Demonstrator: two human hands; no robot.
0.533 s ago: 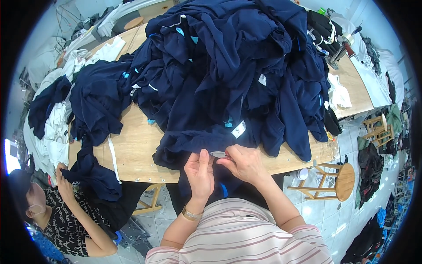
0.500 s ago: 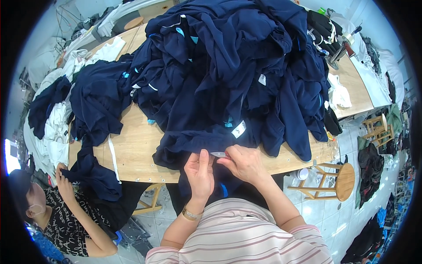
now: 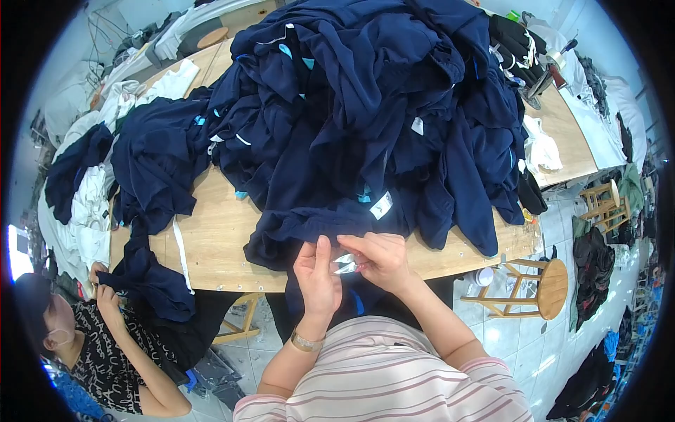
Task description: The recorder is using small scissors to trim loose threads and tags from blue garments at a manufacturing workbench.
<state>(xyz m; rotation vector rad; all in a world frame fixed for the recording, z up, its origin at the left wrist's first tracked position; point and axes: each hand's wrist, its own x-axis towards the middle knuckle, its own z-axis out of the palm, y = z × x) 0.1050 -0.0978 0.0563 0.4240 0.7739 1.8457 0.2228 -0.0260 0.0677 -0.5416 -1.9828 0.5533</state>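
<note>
At the near edge of the pale wooden surface (image 3: 218,243), the left hand (image 3: 318,276) and the right hand (image 3: 380,258) meet over the hem of a dark navy fabric garment (image 3: 309,225). The right hand's fingers are closed around small silver metal thread snips (image 3: 345,264), and the left hand's fingers pinch the cloth just beside the blades. A large heap of navy garments (image 3: 365,105) rises behind. At lower left, another person's hands (image 3: 102,285) grip a navy piece (image 3: 151,281).
</note>
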